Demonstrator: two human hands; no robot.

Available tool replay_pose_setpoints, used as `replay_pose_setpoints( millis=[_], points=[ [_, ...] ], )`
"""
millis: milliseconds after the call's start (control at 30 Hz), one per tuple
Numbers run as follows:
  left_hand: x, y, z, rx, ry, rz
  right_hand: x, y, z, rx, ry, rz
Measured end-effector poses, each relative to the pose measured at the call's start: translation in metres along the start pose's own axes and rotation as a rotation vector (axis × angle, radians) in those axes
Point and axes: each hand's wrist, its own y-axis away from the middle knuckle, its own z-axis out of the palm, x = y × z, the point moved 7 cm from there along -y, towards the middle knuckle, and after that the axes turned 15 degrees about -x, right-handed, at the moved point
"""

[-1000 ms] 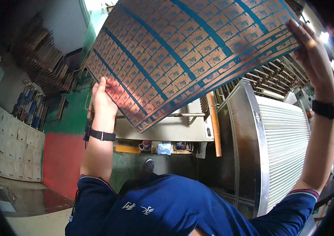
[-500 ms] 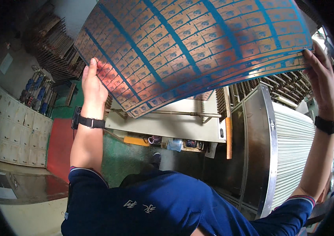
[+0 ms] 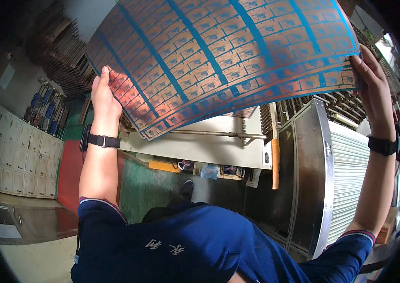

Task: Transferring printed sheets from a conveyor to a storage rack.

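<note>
Between my hands I hold up a small stack of copper circuit board panels, patterned with blue bands and rows of small rectangles. My left hand is closed on their left edge, thumb up along the side. At the right edge my right hand grips them, thumb on the top face and fingers mostly behind. The sheets are slightly fanned along the near edge, where a lower one juts out at the right. Beneath them is a pale worktable with a metal rod across it, partly covered by the panels.
Right of the table stands a metal cabinet beside white ridged slats. Slotted racks fill the far right. Under the tabletop is a shelf with a blue-white item. Lockers line the left.
Both hands and the panels have shifted a little to the left. The near edges have spread apart at the right, showing more of the lower sheet.
</note>
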Motion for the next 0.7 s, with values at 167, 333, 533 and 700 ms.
replay_pose_setpoints(
  millis=[167,333,533,700],
  points=[
    [0.004,0.000,0.003,0.039,-0.022,-0.001,0.000,-0.001,-0.001,0.094,-0.095,-0.159],
    [0.009,-0.004,-0.010,0.045,-0.058,-0.093,-0.015,-0.003,-0.006,-0.037,-0.049,-0.293],
    [0.074,-0.023,0.019,-0.283,-0.064,-0.266,-0.032,0.010,-0.047,-0.337,-0.340,-0.411],
    [0.138,-0.007,0.028,-0.785,0.220,-0.014,-0.040,-0.005,-0.038,-0.629,-0.876,-0.512]
  ],
)
